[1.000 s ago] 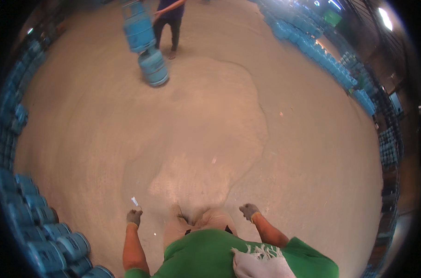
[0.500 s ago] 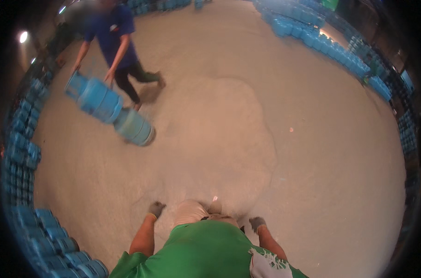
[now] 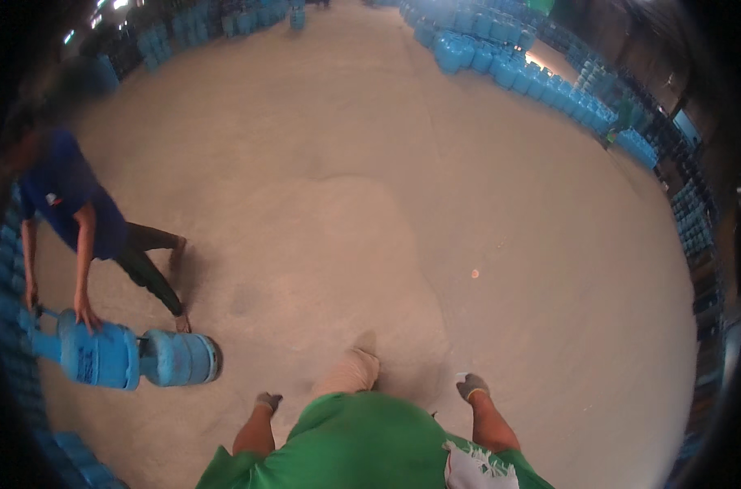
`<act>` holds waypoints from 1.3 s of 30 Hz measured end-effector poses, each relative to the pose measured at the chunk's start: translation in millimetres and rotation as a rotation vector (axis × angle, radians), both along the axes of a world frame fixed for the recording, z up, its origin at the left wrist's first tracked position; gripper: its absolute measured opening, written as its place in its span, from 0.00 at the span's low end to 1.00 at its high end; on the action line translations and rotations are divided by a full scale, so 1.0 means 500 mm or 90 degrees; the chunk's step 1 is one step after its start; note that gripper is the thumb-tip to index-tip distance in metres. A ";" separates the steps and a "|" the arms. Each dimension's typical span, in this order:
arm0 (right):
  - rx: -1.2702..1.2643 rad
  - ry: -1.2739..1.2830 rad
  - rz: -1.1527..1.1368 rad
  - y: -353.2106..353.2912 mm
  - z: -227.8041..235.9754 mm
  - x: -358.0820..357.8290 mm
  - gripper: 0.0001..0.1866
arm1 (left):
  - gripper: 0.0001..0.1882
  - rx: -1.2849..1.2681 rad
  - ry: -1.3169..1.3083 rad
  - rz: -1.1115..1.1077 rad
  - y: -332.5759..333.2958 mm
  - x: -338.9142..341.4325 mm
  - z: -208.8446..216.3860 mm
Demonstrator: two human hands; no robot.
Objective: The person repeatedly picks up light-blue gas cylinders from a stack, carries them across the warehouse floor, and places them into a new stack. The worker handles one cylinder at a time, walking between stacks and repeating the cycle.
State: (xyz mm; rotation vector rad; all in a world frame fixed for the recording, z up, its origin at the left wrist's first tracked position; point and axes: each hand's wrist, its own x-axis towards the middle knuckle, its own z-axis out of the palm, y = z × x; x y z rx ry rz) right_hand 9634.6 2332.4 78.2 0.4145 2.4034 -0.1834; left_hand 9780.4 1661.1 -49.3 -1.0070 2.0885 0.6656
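Note:
My left hand (image 3: 268,401), in a grey glove, hangs by my side over the bare floor. Its fingers are loosely bent and apart, with nothing seen in them. On the other side my right hand (image 3: 472,387), gloved in grey too, is held out from my body, its fingers slightly curled and apart, no object visible in it. Neither hand touches anything. To my left a person in a blue shirt (image 3: 73,196) grips a tilted blue gas cylinder (image 3: 100,352). A second, paler blue gas cylinder (image 3: 179,357) lies end to end with it, nearer to me.
Tan floor (image 3: 329,236) spreads ahead. Rows of blue gas cylinders (image 3: 541,85) line the far right, and more cylinders (image 3: 183,28) stand at the far left. Close on my left is another stack (image 3: 81,456). A small orange scrap (image 3: 474,274) lies on the floor.
The person and the two cylinders have shifted left and nearer in view. The distant rows sit further left too. My right hand has swung slightly forward; my left hand has dropped back.

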 end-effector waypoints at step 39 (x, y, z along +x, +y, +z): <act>-0.116 -0.174 0.279 0.000 -0.022 -2.921 0.13 | 0.30 0.125 -0.201 -0.333 0.281 -2.486 0.048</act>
